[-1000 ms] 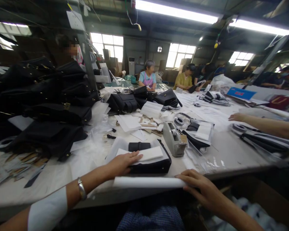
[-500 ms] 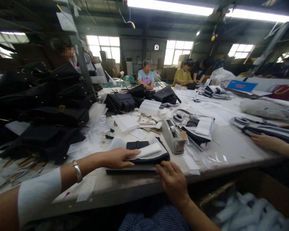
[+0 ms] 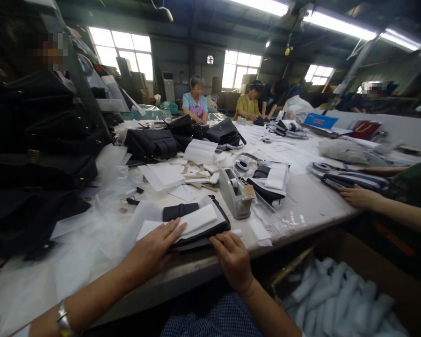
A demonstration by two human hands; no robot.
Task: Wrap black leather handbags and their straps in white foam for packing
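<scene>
Touching black pouch (image 3: 220, 223) now (right hand (image 3: 233, 260))

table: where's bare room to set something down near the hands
Bare table lies between the tape dispenser and a co-worker's hand. Left of the left hand, only loose white sheets. Behind the dispenser, paper scraps and black bags crowd it.
</scene>
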